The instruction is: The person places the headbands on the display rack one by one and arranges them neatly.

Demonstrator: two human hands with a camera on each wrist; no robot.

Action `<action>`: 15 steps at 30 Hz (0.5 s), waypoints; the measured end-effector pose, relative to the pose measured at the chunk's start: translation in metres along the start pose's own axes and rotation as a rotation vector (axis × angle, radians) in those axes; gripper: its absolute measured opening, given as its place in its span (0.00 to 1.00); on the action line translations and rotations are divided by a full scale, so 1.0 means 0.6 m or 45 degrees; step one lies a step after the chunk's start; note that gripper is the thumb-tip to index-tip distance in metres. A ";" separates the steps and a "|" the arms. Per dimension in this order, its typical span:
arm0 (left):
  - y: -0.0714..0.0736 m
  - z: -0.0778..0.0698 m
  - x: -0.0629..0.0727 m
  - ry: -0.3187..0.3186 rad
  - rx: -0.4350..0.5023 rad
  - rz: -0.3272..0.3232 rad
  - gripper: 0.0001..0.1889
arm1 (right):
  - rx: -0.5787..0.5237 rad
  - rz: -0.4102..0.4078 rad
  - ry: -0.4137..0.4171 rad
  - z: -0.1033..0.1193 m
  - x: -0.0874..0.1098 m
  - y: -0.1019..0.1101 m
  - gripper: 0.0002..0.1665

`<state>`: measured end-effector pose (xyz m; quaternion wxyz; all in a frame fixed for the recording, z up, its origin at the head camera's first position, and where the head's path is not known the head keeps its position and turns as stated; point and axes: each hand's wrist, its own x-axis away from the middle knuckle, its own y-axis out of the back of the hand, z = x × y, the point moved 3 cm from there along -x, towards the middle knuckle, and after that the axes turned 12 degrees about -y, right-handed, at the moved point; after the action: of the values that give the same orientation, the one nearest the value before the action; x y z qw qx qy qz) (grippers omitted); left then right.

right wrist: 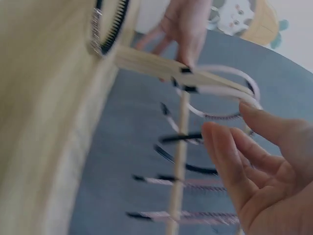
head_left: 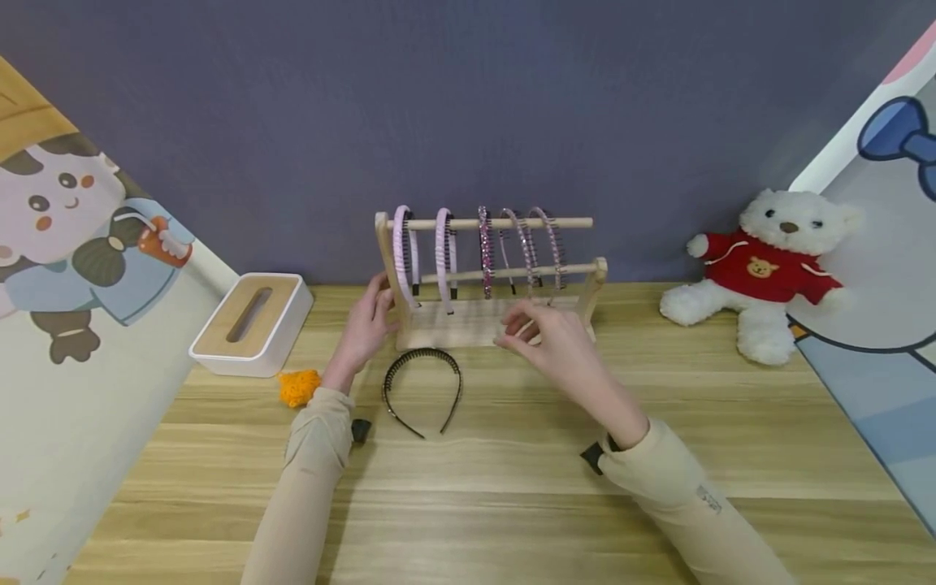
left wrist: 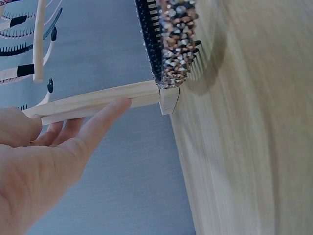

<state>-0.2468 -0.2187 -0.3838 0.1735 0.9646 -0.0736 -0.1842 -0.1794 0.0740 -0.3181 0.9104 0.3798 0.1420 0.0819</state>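
A wooden headband rack point(head_left: 468, 327) stands against the wall, its two bars carrying several headbands. Two pale pink headbands point(head_left: 442, 256) hang on the left, a magenta glittery headband point(head_left: 486, 253) in the middle, and thinner sparkly headbands point(head_left: 524, 240) on the right. My left hand point(head_left: 366, 322) holds the rack's left upright point(left wrist: 105, 98), thumb on one side and fingers on the other. In front of the base, my right hand point(head_left: 557, 340) hovers with loosely bent fingers and nothing between them. A black toothed headband point(head_left: 424, 353) with glittery stones lies on the table before the rack.
Left of the rack are a white tissue box point(head_left: 285, 331) with a wooden lid and a small orange object point(head_left: 299, 388) by my left wrist. A white teddy bear point(head_left: 762, 264) in a red top sits at the right. The blue-grey wall point(head_left: 468, 106) rises behind.
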 end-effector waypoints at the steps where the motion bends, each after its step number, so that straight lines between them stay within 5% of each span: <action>1: 0.000 0.000 0.000 0.006 -0.001 0.002 0.27 | -0.011 0.051 -0.033 -0.002 -0.003 -0.012 0.12; 7: 0.001 0.004 -0.002 0.007 -0.002 0.001 0.27 | -0.015 0.275 -0.169 -0.013 -0.029 -0.080 0.17; 15: 0.001 0.003 -0.001 0.011 -0.020 0.003 0.27 | -0.008 0.380 -0.265 -0.027 -0.062 -0.144 0.23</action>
<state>-0.2481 -0.2199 -0.3849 0.1815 0.9640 -0.0724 -0.1805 -0.2160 0.0147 -0.3834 0.8991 0.4001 -0.0112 0.1770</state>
